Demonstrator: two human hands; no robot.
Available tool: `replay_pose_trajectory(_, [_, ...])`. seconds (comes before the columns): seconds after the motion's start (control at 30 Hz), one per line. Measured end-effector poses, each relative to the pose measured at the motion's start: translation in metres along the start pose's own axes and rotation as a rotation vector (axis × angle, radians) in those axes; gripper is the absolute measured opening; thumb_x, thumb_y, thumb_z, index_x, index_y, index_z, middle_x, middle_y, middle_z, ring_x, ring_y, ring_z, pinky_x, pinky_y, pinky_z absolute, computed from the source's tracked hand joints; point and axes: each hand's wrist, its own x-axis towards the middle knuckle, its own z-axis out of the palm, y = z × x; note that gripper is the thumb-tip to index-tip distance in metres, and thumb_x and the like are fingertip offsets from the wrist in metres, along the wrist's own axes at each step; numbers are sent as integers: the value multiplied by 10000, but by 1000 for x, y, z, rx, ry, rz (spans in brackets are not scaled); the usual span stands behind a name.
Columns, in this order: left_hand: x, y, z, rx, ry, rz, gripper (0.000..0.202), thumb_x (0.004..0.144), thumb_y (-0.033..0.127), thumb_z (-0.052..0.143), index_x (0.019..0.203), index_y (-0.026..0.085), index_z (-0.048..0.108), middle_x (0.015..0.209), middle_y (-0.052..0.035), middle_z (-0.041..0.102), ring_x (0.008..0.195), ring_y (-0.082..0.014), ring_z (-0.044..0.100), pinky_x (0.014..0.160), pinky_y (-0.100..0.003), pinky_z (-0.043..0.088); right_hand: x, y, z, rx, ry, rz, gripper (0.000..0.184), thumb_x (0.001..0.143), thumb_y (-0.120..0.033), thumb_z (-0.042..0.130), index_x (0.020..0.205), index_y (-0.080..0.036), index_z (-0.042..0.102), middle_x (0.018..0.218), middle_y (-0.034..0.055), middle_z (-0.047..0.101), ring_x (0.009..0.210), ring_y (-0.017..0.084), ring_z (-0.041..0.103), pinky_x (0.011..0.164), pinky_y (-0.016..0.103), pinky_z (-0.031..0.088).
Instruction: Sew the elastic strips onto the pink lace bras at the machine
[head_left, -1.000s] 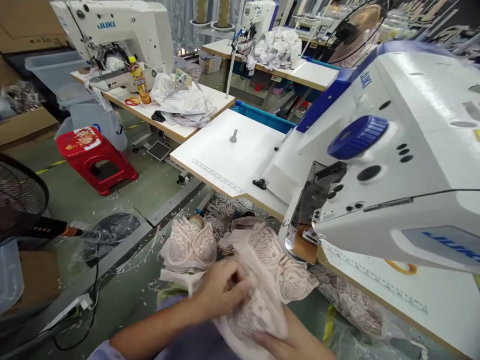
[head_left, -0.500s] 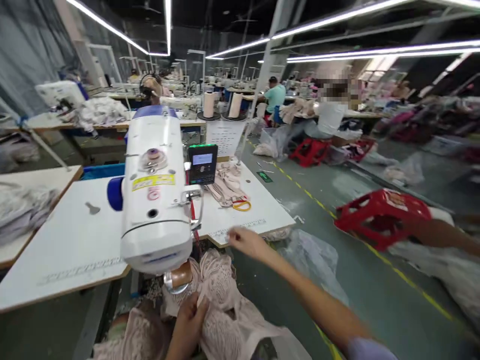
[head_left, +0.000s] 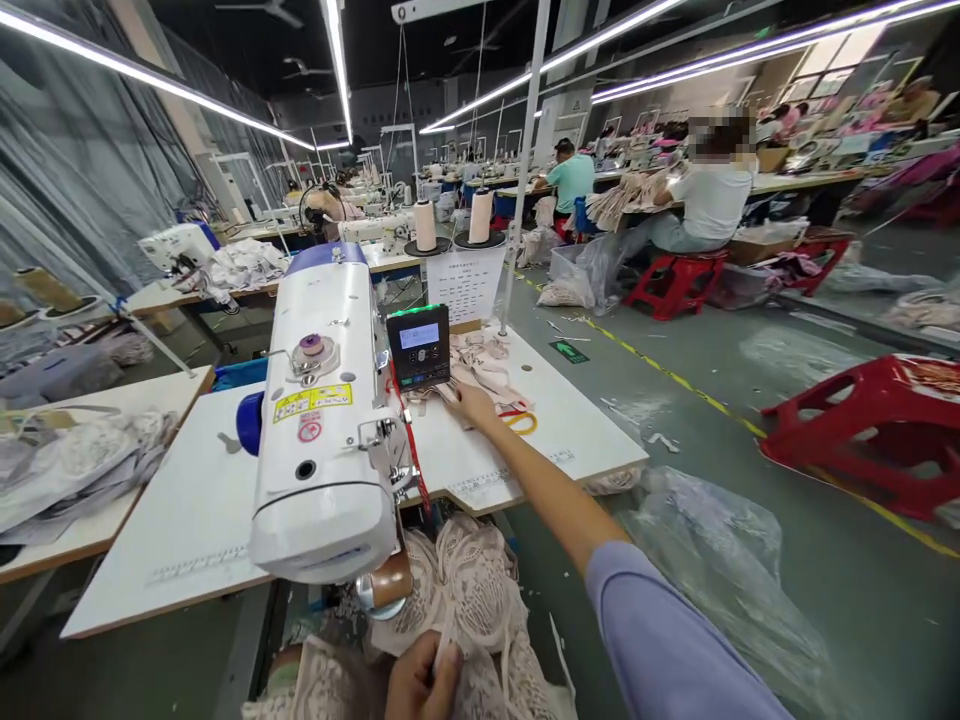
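Note:
A beige lace bra (head_left: 480,590) hangs below the front edge of the machine table, beside the sewing machine's lower arm. My left hand (head_left: 426,672) pinches a narrow band of it between thumb and fingers. At arm's length, my right hand (head_left: 471,406) is on the beige fabric strips (head_left: 491,365) piled on the table, just right of the control panel (head_left: 418,346). Its fingers are closed on the strips' near end, partly hidden. Yellow-handled scissors (head_left: 523,422) lie beside my right forearm. The white sewing machine (head_left: 322,400) stands left of both hands.
Two thread cones (head_left: 425,226) stand behind the machine near a printed sheet (head_left: 465,285). Light garments (head_left: 82,470) are heaped on the left table. A red stool (head_left: 870,430) and clear plastic bags (head_left: 712,560) are on the floor at right. Co-workers sit farther back.
My right hand has moved forward and left from above the table's front edge to the fabric strips. My left hand keeps its pinch on the bra. The head view has shifted.

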Motion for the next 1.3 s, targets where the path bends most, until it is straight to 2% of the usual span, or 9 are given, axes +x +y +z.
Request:
replay_pose_trajectory(0.13, [-2,7,-1,-3,-14,-30,546,880,681,457,735,170,580,681,-14,510,704,-171,478,646,-245,369,-7,10,-2,2,-8,-60,355,954,-460,517,955,-141,673,876,32,674,842,187,615,693,274,449])
replay_pose_trajectory(0.27, [-2,14,-1,31,-56,24,494,916,605,464,720,164,569,685,-11,523,697,-159,476,638,-236,361,-20,12,-8,-11,9,-129,449,1004,-436,371,866,-168,703,933,66,671,895,191,588,714,258,392])
replay_pose_trajectory(0.5, [-2,23,-6,114,-50,46,458,928,546,463,664,174,507,642,2,490,653,-149,465,608,-238,334,-49,30,-12,-101,2,-123,266,950,-282,474,1049,-158,688,1022,118,692,949,227,590,752,276,375])
replay_pose_trajectory(0.67, [-3,21,-6,89,-55,45,435,934,525,463,685,173,516,657,2,493,667,-149,468,616,-236,340,-62,44,-13,-172,-66,-60,190,932,-250,530,922,-162,698,963,98,707,928,214,613,734,285,424])
replay_pose_trajectory(0.87, [-4,19,-1,122,-61,50,447,929,531,468,675,170,536,642,2,504,657,-150,472,610,-237,340,-60,32,1,-177,-131,-6,315,950,-370,589,1184,-159,600,1182,82,625,1013,209,632,872,426,543])
replay_pose_trajectory(1.0, [-4,19,-5,137,-48,71,450,939,523,468,684,167,568,653,-9,553,665,-157,510,608,-231,360,-54,25,2,-111,-127,3,316,951,-350,593,1204,-161,591,1200,87,619,1013,208,635,863,423,552])
replay_pose_trajectory(1.07, [-5,19,-7,134,-22,82,420,952,501,457,751,164,605,703,-24,591,701,-171,551,628,-233,394,-56,27,-5,-54,-100,-23,265,936,-359,605,1097,-153,643,1102,74,661,958,198,642,825,372,543])
replay_pose_trajectory(1.2, [-10,24,-2,212,31,120,387,973,389,446,1265,166,566,782,-38,651,704,-183,613,665,-259,464,-76,35,-14,91,11,-94,268,913,-390,559,920,-166,708,894,52,724,848,189,640,708,265,456])
replay_pose_trajectory(1.3, [-11,34,8,346,-51,315,370,978,274,417,1305,195,571,843,-64,699,727,-178,649,698,-266,492,-94,40,-13,174,112,-87,325,924,-396,489,985,-176,720,912,64,735,867,212,637,720,286,430])
